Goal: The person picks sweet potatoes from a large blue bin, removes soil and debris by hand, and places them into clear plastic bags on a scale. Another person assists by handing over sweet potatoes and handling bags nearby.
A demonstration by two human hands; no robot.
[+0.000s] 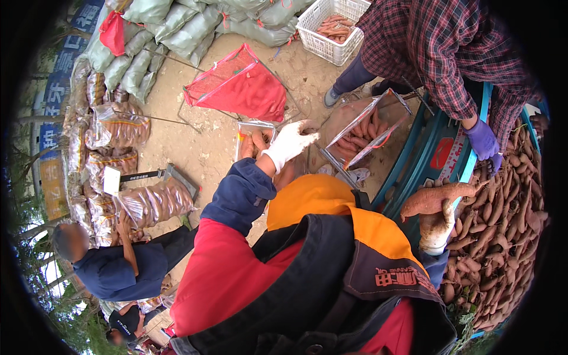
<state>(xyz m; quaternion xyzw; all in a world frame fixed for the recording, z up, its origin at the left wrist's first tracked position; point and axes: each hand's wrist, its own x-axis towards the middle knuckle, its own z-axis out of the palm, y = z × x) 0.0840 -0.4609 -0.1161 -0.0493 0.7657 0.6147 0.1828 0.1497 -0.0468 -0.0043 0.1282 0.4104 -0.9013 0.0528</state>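
My left hand [290,144], in a white glove, is held above a small clear plastic bag of sweet potatoes [256,138]; its fingers are apart and it holds nothing. My right hand [435,226], in a soiled white glove, grips a large sweet potato [437,199] beside the edge of a blue-green metal truck bed. Inside that bed lies a big heap of sweet potatoes [501,230]. Between my hands, a clear plastic bag on a frame [364,128] holds reddish sweet potatoes. Farther forward, a red mesh bag [253,91] stands filled with its mouth spread by a frame.
A co-worker in a plaid shirt and purple gloves [481,140] leans over the truck bed at the right. A white plastic crate [330,51] holds sweet potatoes. Stacked green sacks [188,26] stand at the back. At left, another person handles a filled bag on a platform scale [188,186].
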